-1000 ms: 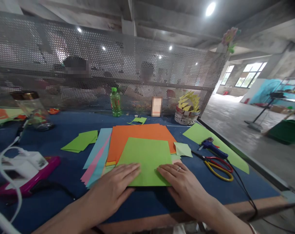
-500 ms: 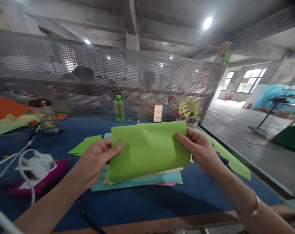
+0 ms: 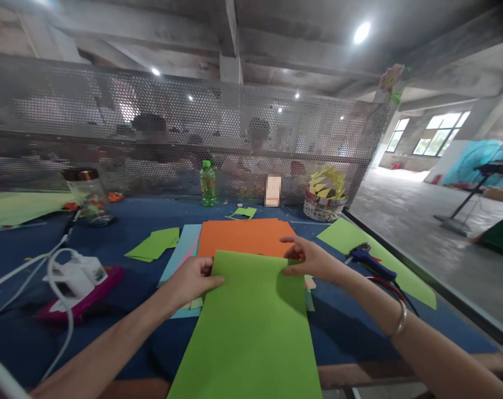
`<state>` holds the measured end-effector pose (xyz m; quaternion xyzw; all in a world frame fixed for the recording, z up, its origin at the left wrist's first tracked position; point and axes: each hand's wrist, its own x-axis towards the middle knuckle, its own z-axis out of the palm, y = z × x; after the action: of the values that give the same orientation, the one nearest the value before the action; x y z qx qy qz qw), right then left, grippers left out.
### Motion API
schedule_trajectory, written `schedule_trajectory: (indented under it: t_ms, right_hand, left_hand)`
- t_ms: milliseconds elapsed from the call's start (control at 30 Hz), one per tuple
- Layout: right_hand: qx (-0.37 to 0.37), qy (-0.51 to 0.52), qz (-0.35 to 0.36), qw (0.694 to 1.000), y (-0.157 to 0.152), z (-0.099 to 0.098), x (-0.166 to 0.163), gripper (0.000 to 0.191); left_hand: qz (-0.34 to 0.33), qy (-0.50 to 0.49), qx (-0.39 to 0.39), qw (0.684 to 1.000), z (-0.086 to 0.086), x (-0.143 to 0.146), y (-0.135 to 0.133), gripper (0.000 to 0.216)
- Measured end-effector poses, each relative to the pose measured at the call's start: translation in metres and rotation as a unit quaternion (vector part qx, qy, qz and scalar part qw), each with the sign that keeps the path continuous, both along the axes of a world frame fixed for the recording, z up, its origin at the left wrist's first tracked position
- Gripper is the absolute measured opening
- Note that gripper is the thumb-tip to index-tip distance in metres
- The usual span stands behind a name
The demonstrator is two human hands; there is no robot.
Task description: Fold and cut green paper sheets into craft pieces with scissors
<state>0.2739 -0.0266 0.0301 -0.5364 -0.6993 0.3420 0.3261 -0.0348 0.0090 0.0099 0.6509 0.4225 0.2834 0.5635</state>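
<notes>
A long light-green sheet of paper hangs toward me over the table's front edge. My left hand pinches its upper left corner, thumb on top. At the upper right corner, my right hand has its thumb by the paper and its fingers apart, just beyond the top edge. Beneath lies a stack of coloured paper, with an orange sheet on top and a light-blue sheet sticking out at the left. Small green paper pieces lie left of the stack.
A blue glue gun rests on another green sheet at the right. Behind stand a green bottle and a basket with yellow paper. A power strip with white plugs and a jar are at the left.
The green sheet, earlier raised and folded or curled between both hands, now extends down toward me. The orange sheet now shows on the stack. My right hand's fingers have loosened.
</notes>
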Motion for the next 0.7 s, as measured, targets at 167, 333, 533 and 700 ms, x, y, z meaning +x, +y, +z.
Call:
schedule_trajectory:
  t_ms: [167,333,533,700]
  right_hand:
    - [0.089,-0.145,0.011,0.985,-0.014,0.0,-0.016,0.091]
    - [0.164,-0.308,0.022,0.937,-0.027,-0.002,-0.028,0.041]
    - [0.303,-0.383,0.059,0.871,-0.057,-0.017,-0.043,0.018]
    - [0.411,-0.445,0.101,0.789,-0.075,-0.029,-0.048,0.024]
  left_hand:
    - [0.021,0.077,0.112,0.99,0.005,-0.005,-0.007,0.019]
    - [0.012,0.211,0.229,0.95,0.007,-0.017,-0.013,0.016]
    - [0.028,0.319,0.515,0.795,0.001,-0.022,-0.042,0.058]
    - [-0.085,0.364,0.626,0.684,-0.013,-0.002,-0.07,0.07]
